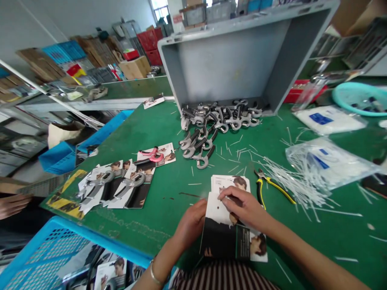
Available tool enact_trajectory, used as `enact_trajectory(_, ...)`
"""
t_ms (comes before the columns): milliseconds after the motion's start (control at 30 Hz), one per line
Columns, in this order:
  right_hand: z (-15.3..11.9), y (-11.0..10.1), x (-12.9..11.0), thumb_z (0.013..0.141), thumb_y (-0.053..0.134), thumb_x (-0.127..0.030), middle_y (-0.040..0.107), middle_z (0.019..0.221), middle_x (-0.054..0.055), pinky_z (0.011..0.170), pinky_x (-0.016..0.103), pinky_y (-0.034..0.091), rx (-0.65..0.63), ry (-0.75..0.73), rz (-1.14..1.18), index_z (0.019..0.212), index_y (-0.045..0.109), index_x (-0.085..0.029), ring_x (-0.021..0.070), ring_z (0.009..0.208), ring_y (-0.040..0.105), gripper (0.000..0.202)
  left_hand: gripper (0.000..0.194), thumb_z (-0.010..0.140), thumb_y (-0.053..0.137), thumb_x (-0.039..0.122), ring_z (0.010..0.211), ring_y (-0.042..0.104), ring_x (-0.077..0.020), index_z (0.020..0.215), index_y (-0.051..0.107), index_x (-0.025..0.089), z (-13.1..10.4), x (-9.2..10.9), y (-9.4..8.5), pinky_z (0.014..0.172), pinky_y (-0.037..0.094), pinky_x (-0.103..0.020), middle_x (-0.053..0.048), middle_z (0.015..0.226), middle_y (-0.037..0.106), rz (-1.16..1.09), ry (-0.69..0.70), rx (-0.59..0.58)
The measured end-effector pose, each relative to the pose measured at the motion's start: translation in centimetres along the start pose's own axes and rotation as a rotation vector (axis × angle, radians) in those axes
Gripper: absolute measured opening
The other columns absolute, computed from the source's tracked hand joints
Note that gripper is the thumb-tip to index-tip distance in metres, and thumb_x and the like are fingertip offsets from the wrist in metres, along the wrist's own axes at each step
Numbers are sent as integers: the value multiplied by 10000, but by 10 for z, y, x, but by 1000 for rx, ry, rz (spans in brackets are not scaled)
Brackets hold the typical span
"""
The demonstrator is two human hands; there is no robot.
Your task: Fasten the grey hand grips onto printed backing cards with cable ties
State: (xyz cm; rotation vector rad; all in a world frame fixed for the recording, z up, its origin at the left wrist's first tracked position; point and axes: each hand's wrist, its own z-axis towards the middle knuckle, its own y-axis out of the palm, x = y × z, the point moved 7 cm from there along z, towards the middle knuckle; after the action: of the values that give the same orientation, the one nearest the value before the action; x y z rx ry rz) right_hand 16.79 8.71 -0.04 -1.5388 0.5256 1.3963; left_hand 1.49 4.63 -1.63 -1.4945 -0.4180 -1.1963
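Observation:
My left hand (192, 224) grips the left edge of a printed backing card (219, 237) close to my body, its fingertips partly hidden by the card. My right hand (242, 205) lies over the card's upper part, thumb and forefinger pinched together near a small hole. Whatever is in that pinch is too small to make out. More printed cards (216, 183) lie under and behind this one. Just right of my right hand rest yellow-and-black diagonal cutters (273, 184), beside a heap of white cable ties (293, 185).
Grey hand tools with hooked heads (202, 141) spill from a tipped grey crate (226, 60). Carded tools (128, 185) and a pink one (154, 155) lie left. Bags of ties (329, 161) stand right. A blue basket (51, 245) is lower left, near another person's hand (13, 205).

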Motion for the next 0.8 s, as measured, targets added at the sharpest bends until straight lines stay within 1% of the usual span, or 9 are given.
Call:
enact_trajectory(67, -1, 2, -2, 954, 507, -251, 673, 985, 29, 879, 299, 453, -16, -15, -1, 1005, 648, -221, 178, 943, 619, 153, 298, 955, 452, 192, 1023, 625, -198, 1070, 724, 231, 1, 2, 2, 909, 503, -312, -84, 1100, 682, -4, 14, -33)
enact_trajectory(133, -2, 3, -4, 953, 504, -245, 674, 975, 28, 871, 302, 458, -23, -13, -3, 992, 649, -222, 178, 932, 623, 152, 303, 956, 448, 194, 1032, 627, -197, 1057, 731, 233, 1, 3, 4, 917, 500, -313, -83, 1114, 683, -8, 14, -55)
enact_trajectory(233, -4, 5, -9, 955, 498, -248, 663, 958, 25, 854, 303, 460, -50, -13, -10, 984, 634, -220, 172, 899, 618, 142, 296, 954, 458, 206, 945, 646, -185, 1028, 744, 217, -2, -2, 1, 875, 511, -290, -85, 1045, 704, -14, -34, -10)
enact_trajectory(333, -7, 11, -11, 919, 577, -276, 648, 956, 16, 830, 294, 456, -121, -1, -39, 983, 616, -219, 167, 881, 600, 93, 284, 946, 474, 216, 910, 654, -184, 991, 754, 210, -7, -5, -1, 841, 516, -273, -86, 1003, 717, -13, -60, 18)
enact_trajectory(433, -10, 20, -4, 859, 677, -298, 643, 967, 4, 819, 285, 450, -184, 40, -70, 970, 607, -221, 168, 885, 588, 152, 271, 930, 491, 205, 934, 659, -188, 963, 759, 229, -9, -2, 3, 860, 517, -279, -71, 983, 727, 21, -38, -53)
enact_trajectory(500, -12, 24, 1, 848, 691, -294, 647, 985, 5, 833, 287, 447, -200, 53, -69, 975, 613, -222, 173, 909, 590, 165, 276, 923, 489, 192, 937, 663, -185, 968, 757, 240, -11, -1, 6, 862, 519, -277, -59, 967, 733, 29, -38, -105)
enact_trajectory(567, -14, 27, 6, 863, 670, -276, 653, 1011, 11, 865, 294, 440, -209, 54, -48, 996, 627, -224, 178, 947, 594, 149, 291, 924, 475, 180, 939, 666, -180, 983, 754, 241, -13, -1, 7, 858, 519, -269, -56, 961, 736, 19, -54, -130)
enact_trajectory(700, -15, 27, 11, 913, 585, -241, 673, 996, 15, 886, 295, 431, -205, 96, 30, 974, 661, -216, 173, 955, 610, 100, 314, 927, 460, 146, 911, 663, -170, 1004, 750, 237, -16, -2, 9, 855, 512, -263, -60, 988, 732, -14, -62, -111)
enact_trajectory(800, -14, 26, 13, 901, 604, -248, 685, 984, 13, 878, 286, 426, -198, 135, 80, 962, 678, -213, 172, 943, 618, 102, 304, 910, 486, 114, 903, 652, -166, 1006, 751, 230, -18, -5, 9, 865, 504, -268, -65, 1030, 724, -50, -32, -71)
